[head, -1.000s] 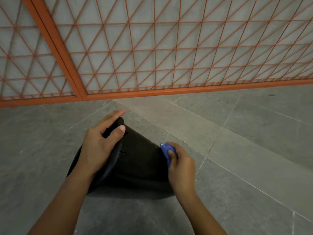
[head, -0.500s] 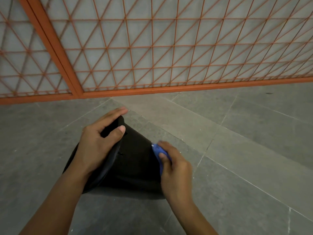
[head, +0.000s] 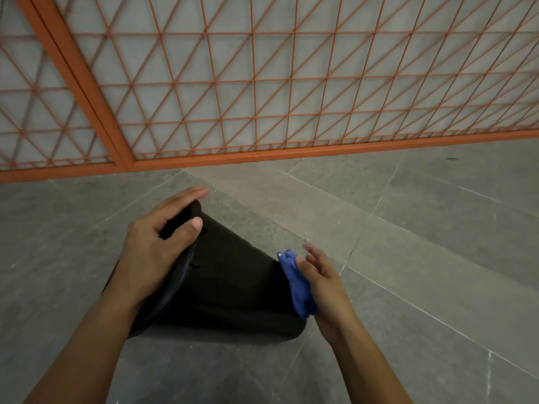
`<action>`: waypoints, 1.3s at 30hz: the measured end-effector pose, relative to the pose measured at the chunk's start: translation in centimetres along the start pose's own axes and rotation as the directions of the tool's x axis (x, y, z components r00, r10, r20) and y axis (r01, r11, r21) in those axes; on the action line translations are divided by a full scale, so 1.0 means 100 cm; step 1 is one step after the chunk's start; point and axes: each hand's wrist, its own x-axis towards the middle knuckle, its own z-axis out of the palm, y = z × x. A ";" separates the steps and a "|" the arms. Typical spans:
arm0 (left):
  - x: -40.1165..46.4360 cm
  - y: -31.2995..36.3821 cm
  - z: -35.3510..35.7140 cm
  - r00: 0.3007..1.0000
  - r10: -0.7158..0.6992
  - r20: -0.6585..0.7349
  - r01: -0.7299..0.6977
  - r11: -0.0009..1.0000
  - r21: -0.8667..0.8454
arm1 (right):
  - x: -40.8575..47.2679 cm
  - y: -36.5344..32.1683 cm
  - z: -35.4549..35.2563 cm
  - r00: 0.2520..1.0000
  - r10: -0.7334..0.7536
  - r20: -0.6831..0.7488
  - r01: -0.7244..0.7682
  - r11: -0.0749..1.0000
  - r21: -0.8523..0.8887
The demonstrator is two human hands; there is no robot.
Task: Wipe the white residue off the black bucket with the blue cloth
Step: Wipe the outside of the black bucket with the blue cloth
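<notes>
Two hands work on a black bucket (head: 233,287) that lies on its side on the floor (head: 408,258). The left hand (head: 151,255) grips the rim, fingers (head: 180,199) curled over it and thumb outside. The right hand (head: 323,284) pins a blue cloth (head: 294,284) under its thumb against the bucket's bottom end, with its fingers (head: 313,252) spread, nearly straight and blurred.

Grille (head: 291,153) blocks ahead; floor (head: 423,258) right of bucket (head: 233,287) free.
</notes>
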 end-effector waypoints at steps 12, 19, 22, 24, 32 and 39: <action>-0.002 -0.003 -0.005 0.999 -0.032 -0.023 0.032 0.999 0.002 | -0.017 0.011 0.032 0.884 -0.464 -0.054 0.376 0.774 -0.509; 0.002 0.001 0.004 1.000 -0.020 0.018 0.019 1.000 0.024 | -0.030 0.015 0.028 0.877 -0.468 -0.113 0.358 0.791 -0.496; 0.002 0.000 0.003 0.999 -0.032 0.006 0.032 0.999 0.002 | -0.015 0.006 0.034 0.873 -0.486 -0.044 0.402 0.767 -0.500; 0.002 0.002 0.003 1.000 -0.018 0.001 0.018 1.000 0.000 | 0.003 0.007 0.025 0.908 -0.403 -0.115 0.298 0.814 -0.499; -0.002 0.002 -0.001 1.000 -0.026 -0.006 0.026 1.000 -0.010 | -0.009 0.014 0.024 0.916 -0.397 -0.059 0.323 0.816 -0.480; -0.003 -0.001 -0.003 0.999 -0.023 -0.029 0.023 1.000 0.007 | -0.001 0.024 0.010 0.923 -0.375 -0.081 0.300 0.837 -0.458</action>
